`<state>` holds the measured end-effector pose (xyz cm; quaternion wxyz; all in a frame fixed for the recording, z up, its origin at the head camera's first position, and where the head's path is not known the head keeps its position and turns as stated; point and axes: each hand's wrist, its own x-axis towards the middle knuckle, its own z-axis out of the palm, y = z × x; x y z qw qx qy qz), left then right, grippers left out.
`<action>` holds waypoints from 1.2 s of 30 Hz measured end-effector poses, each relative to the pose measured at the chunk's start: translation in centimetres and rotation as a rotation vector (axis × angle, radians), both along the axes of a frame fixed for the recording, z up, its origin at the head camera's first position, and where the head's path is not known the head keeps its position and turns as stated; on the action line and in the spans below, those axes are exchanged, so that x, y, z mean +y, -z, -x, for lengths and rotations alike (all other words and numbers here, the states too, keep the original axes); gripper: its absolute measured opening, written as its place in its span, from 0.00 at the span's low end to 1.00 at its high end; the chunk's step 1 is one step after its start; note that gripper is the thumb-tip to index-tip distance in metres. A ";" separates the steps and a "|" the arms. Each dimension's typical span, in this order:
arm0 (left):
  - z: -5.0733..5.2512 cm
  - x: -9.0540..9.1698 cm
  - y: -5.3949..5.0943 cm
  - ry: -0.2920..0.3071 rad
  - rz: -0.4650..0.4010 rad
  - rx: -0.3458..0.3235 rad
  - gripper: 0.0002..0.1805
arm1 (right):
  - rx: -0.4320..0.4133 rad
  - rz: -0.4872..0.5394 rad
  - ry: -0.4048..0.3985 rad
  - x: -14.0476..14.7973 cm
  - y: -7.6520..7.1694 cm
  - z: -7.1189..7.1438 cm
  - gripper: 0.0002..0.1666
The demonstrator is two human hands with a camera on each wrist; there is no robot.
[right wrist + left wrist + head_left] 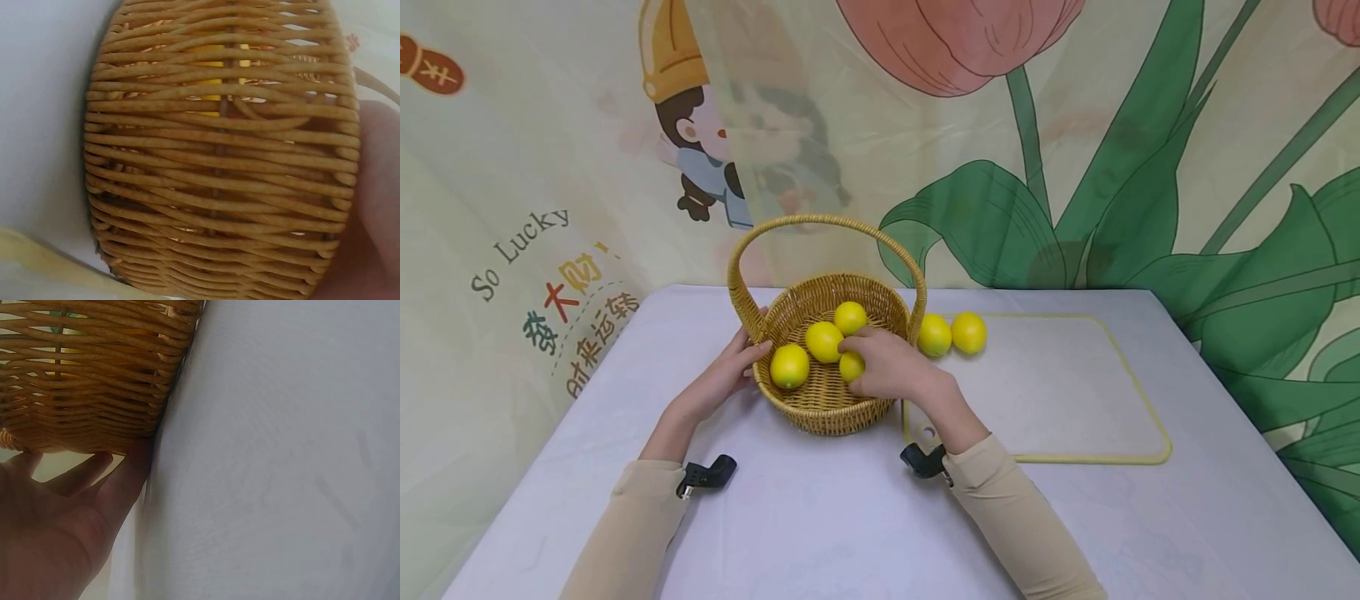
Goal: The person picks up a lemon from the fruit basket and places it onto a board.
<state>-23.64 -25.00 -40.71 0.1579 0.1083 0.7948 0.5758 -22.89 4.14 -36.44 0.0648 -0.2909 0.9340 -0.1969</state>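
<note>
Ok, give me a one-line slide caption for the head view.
Left grip against a wicker basket, right grip on a yellow fruit inside, three others alongside; two more outside.

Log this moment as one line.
left hand: touching basket; right hand: gripping lemon inside; also inside: three lemons; white board: two lemons

Fingers against woven basket

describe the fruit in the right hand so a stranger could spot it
On the white table, find the wicker basket with the arched handle. Inside, toward the right, is a yellow fruit. Unlike its three yellow neighbours there, it is gripped by the right hand.
</note>
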 end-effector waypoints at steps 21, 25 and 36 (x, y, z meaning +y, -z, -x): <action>-0.1 0.0 0.0 -0.004 0.011 0.004 0.39 | -0.071 0.137 -0.064 2.4 -1.4 0.1 0.36; -0.1 0.0 0.0 -0.003 0.010 0.007 0.39 | -0.048 0.145 -0.071 2.7 -1.7 0.0 0.36; -0.1 0.0 -0.1 -0.002 0.004 0.005 0.39 | -0.063 0.221 -0.085 3.9 -3.8 -1.1 0.34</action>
